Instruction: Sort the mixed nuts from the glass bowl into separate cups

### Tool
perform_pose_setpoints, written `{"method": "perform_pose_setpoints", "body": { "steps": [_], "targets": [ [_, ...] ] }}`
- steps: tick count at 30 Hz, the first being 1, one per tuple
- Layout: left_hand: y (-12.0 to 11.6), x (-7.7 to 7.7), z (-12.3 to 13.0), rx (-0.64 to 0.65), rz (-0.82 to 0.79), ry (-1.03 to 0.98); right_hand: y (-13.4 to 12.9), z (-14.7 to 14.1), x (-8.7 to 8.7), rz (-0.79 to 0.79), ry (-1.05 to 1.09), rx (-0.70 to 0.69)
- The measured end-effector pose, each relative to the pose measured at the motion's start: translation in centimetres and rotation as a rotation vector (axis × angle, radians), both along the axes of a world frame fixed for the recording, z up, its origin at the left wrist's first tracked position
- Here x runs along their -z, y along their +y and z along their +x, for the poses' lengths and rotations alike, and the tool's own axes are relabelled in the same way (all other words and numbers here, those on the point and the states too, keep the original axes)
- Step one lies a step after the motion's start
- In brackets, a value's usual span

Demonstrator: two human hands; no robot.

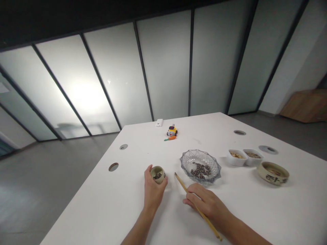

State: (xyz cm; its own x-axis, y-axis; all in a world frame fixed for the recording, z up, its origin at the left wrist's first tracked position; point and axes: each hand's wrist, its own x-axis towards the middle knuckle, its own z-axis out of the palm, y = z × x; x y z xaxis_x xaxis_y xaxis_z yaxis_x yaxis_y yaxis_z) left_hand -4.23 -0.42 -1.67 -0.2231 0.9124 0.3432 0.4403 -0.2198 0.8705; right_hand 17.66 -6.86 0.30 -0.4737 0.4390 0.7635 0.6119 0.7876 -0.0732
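My left hand is wrapped round a small greenish ceramic cup, which has some dark beans inside. In my right hand is a pair of light wooden chopsticks, held close together, their dark tips pointing left towards the cup and nothing visible between them. Just beyond the right hand stands a scalloped clear glass bowl, where several glossy dark beans lie loosely spread.
To the right, two joined white dishes hold small pieces beside a wider ceramic bowl with dark writing. Farther back lie a toy carrot, a yellow toy vehicle and a white device. Round holes pierce the white table.
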Motion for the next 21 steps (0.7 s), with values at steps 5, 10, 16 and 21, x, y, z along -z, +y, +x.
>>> {"method": "perform_pose_setpoints", "body": {
  "steps": [5,10,16,21],
  "targets": [
    [-0.1,-0.2,0.0,0.026,-0.026,0.029,0.1,0.0,-0.2,0.004,-0.011,0.006],
    [-0.2,-0.5,0.0,0.053,-0.041,0.038,-0.1,0.7,-1.1,0.058,0.067,-0.003],
    [-1.0,-1.0,0.3,0.167,-0.080,0.068,-1.6,0.7,-3.5,0.060,0.211,-0.044],
    [-1.6,-1.0,0.6,0.291,-0.084,0.086,-1.9,1.2,-4.4,-0.037,0.341,-0.061]
  ]
}}
